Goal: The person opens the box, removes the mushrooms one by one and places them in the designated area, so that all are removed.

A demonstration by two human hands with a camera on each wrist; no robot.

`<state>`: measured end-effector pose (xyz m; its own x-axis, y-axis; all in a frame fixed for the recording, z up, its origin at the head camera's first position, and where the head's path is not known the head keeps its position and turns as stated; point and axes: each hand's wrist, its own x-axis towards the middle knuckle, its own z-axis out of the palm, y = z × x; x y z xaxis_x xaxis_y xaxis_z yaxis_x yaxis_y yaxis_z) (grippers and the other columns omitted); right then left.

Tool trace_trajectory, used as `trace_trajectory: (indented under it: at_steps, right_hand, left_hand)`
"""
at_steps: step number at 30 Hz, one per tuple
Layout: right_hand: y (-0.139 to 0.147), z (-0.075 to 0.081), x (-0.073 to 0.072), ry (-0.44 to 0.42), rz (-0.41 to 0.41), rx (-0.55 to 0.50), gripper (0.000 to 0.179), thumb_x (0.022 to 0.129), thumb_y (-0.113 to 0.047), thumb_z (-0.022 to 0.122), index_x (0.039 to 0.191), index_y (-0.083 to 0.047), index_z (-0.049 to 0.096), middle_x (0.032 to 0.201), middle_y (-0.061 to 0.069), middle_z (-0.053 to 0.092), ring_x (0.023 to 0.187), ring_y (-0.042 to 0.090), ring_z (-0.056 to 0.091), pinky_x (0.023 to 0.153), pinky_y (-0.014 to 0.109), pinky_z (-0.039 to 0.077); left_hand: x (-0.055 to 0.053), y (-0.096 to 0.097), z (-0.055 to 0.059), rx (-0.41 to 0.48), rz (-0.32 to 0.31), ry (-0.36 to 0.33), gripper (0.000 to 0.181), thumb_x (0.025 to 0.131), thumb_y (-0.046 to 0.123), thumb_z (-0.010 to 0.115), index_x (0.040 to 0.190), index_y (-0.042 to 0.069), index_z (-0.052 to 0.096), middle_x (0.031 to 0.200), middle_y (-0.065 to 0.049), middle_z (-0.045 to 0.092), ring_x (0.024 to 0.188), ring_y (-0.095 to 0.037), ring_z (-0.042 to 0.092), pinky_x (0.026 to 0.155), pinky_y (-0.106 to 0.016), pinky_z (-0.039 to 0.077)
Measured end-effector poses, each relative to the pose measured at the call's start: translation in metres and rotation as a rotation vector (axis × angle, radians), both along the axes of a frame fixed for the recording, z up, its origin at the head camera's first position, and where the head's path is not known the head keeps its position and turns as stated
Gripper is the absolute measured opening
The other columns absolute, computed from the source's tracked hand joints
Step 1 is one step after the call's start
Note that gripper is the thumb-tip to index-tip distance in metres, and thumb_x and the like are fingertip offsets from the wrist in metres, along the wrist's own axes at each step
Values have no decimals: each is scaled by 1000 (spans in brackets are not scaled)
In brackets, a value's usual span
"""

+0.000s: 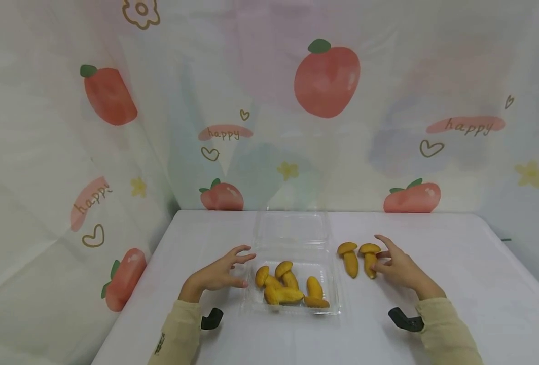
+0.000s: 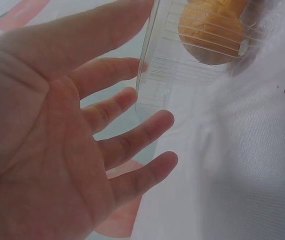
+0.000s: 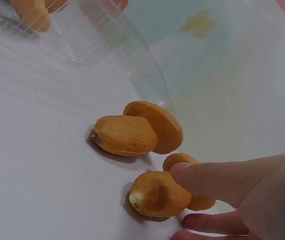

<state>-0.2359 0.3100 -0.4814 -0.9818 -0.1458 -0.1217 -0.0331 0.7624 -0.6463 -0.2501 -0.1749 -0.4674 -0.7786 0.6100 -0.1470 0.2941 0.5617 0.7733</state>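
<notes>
- My right hand (image 1: 399, 271) is loosely parted, thumb over the outer mushroom (image 1: 369, 261); I can't tell whether they touch.
- That mushroom lies just left of this hand, the nearer of my two, stem toward me, cap away.
- Further left lies the inner mushroom (image 1: 350, 261).
- Beyond, four more mushrooms (image 1: 287, 295) lie in the clear container (image 1: 335, 290); my left hand (image 1: 219, 274), fingers spread, is at its left side.
</notes>
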Motion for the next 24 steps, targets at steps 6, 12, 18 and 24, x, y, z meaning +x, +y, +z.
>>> trace_trajectory:
  at_steps: [6,12,18,24]
  right_hand:
    - [2,7,4,-3,-20,43,80,99,-31,63,156,2,17,134,42,52,111,52,62,87,59,56]
    - [2,16,6,55,-52,64,71,103,-36,55,154,4,24,137,42,49,114,54,59,86,59,56]
    - [-7,25,10,129,-69,34,69,103,-35,58,152,4,30,139,41,48,116,52,56,87,59,55]
    - [-21,34,14,169,-31,-19,67,103,-35,58,152,2,33,139,40,49,118,54,55,89,61,55]
  left_hand:
    - [0,-1,-3,-5,1,5,75,91,18,76,157,11,39,168,-11,18,146,-45,35,116,-66,33]
    - [-2,0,-2,-8,-5,26,75,91,19,76,157,11,39,168,-12,18,146,-44,35,116,-66,34]
    - [-3,-1,-2,-11,-7,23,75,91,18,76,157,11,39,168,-12,18,147,-43,34,116,-65,33]
    - [-3,-1,-3,-9,-10,21,75,91,18,76,157,11,39,168,-12,18,147,-44,34,116,-65,33]
